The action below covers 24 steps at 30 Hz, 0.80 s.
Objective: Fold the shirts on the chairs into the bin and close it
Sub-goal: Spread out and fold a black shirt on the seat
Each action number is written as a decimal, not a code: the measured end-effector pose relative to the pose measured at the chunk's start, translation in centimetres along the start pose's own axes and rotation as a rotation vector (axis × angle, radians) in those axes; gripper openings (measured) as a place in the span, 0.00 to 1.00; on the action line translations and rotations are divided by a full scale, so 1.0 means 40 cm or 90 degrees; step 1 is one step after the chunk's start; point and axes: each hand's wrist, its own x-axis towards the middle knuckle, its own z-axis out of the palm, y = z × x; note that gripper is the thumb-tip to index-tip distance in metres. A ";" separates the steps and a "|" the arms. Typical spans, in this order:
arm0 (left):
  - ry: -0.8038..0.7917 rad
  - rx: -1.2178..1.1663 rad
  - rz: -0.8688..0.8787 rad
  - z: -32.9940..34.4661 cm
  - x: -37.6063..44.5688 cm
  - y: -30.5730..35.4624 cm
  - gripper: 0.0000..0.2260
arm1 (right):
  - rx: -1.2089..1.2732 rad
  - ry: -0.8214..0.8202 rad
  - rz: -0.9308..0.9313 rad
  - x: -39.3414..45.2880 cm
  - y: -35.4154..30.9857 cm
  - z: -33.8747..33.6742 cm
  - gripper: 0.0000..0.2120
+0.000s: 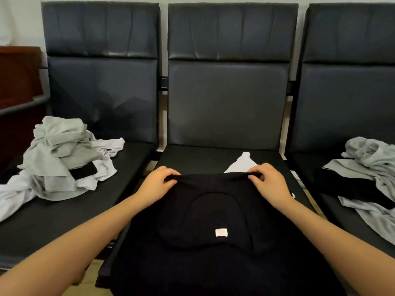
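Note:
A black shirt (215,216) lies spread on the middle chair seat (203,159), its collar and a small pale label facing up. My left hand (158,184) pinches the shirt's far edge at the left. My right hand (269,182) pinches the same edge at the right. A corner of a white garment (241,164) sticks out from behind the black shirt. No bin shows in this view.
A heap of grey and white shirts (62,159) with a black item tucked in it sits on the left chair. Grey and black shirts (367,176) lie on the right chair. A dark wooden cabinet (19,82) stands at far left.

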 end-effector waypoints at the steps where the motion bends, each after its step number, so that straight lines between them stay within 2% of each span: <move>1: 0.030 -0.015 0.002 -0.001 0.023 -0.005 0.11 | 0.012 0.032 -0.002 0.020 0.002 0.001 0.06; 5: 0.122 -0.039 0.010 -0.008 0.139 -0.003 0.11 | 0.037 0.086 0.009 0.125 0.007 0.008 0.06; 10: 0.149 0.015 -0.014 -0.005 0.284 0.015 0.11 | 0.005 0.131 0.034 0.264 0.032 0.036 0.07; 12: 0.137 0.036 -0.046 0.010 0.314 0.015 0.14 | 0.005 0.079 0.085 0.300 0.045 0.052 0.13; 14: 0.087 0.057 -0.088 0.038 0.316 0.016 0.21 | 0.005 -0.049 0.147 0.309 0.050 0.069 0.24; 16: 0.023 0.062 -0.117 0.070 0.294 0.024 0.26 | -0.007 -0.111 0.166 0.289 0.050 0.078 0.28; 20: -0.006 0.054 -0.079 0.082 0.192 0.062 0.23 | -0.046 -0.035 0.057 0.182 0.013 0.041 0.23; 24: -0.022 0.031 -0.035 0.037 0.043 0.121 0.20 | -0.029 -0.060 0.003 0.049 -0.046 -0.019 0.19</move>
